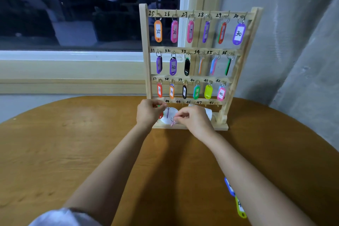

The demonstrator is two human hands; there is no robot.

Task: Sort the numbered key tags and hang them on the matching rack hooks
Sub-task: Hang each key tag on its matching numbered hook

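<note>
Bottom row of the rack (147,60) in hand. Right hand (194,121) low before the base, fingers (180,115) pinched narrow on the ring of a pink tag (172,124), probably bound for hook 45 (its number unreadable). Left hand (148,113) at the first bottom hook, fingers curled, seemingly steadying a red tag (161,116). Readable above: 25 to 42, all filled; 44 to 48 inked below. Blue tag (229,187) and yellow-green tag (241,207) waiting on the table (73,143).
</note>
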